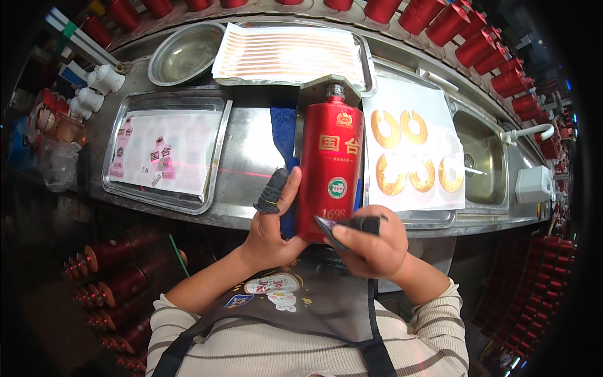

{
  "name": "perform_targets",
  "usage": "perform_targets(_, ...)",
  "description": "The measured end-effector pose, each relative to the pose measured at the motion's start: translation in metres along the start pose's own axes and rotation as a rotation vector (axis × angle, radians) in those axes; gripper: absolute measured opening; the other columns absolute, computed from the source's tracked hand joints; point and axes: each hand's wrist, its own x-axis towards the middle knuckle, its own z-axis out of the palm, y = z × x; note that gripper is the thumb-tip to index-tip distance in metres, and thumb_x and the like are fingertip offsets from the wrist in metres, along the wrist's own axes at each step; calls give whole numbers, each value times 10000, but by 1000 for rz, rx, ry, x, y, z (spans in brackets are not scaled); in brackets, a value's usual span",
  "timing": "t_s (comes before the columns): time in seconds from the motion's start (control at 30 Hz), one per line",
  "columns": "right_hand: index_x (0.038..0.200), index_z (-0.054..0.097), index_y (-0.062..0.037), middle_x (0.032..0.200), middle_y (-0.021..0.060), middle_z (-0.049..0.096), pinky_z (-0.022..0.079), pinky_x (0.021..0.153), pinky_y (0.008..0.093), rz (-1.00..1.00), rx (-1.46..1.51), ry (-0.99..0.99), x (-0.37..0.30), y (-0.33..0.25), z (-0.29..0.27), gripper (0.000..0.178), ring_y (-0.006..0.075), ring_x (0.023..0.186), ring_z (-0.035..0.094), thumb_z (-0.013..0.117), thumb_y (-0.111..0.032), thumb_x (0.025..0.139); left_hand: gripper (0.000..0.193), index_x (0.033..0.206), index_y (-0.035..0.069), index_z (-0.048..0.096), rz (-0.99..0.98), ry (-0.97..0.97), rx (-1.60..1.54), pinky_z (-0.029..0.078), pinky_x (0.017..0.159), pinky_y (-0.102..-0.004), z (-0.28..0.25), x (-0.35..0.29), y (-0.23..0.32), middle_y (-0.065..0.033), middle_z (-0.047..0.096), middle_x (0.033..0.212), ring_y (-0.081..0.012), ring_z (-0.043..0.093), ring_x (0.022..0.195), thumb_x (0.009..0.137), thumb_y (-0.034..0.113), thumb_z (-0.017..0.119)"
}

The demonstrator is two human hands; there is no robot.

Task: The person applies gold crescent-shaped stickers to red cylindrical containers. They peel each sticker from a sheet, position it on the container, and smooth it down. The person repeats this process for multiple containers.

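Note:
A glossy red bottle with gold lettering, a round green-and-white emblem and a dark neck lies tilted in front of me, its neck pointing away. My left hand supports the lower left side of the bottle, its fingers partly hidden by it; dark wrapping covers one raised digit. At the lower right of the bottle, my right hand pinches a small, dark, pointed flat piece against the printed front. The exact kind of this piece is unclear. Another dark covering shows on a right finger. Behind the bottle's neck stands a grey angular support.
On the left, a metal tray carries pink labels on white sheets. A steel bowl and a tray of striped sheets stand behind. Gold ring-like pieces lie on white paper at right, beside a sink. Red bottles line the back.

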Motion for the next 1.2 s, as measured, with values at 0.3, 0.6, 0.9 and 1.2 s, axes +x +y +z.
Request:
perform_targets(0.3, 903, 611, -1, 796, 73, 632, 492, 679, 274, 489, 113, 380, 71, 58, 7, 164, 147, 725, 618, 747, -61, 836, 975, 1544, -44, 287, 1, -22, 2, 337, 1149, -373, -1, 1, 3, -253, 460, 1496, -338, 463, 1393, 732, 82, 812)
perform_targets(0.6, 892, 606, -16, 797, 50, 624, 482, 688, 264, 655, 170, 582, 50, 39, 19, 176, 120, 731, 589, 763, -82, 851, 966, 1535, -62, 291, -4, -40, 36, 364, 1132, -378, -1, 0, -3, -249, 478, 1479, -340, 489, 1367, 737, 85, 816)
perform_targets(0.9, 918, 599, -27, 819, 15, 608, 458, 689, 219, 814, 306, 745, 23, 46, 20, 169, 60, 746, 548, 750, -92, 880, 980, 1530, -73, 278, 66, -13, 171, 349, 1152, -374, -1, -3, -3, -243, 403, 1538, -342, 434, 1405, 769, 158, 850)
perform_targets(1.2, 923, 608, -28, 845, 25, 633, 491, 661, 262, 626, 196, 607, 17, 34, 20, 164, 97, 736, 580, 759, -59, 869, 537, 1277, 162, 689, 139, -60, 199, 60, 1153, -669, 2, -18, 7, -278, 250, 1608, -443, 252, 1491, 773, 274, 837)
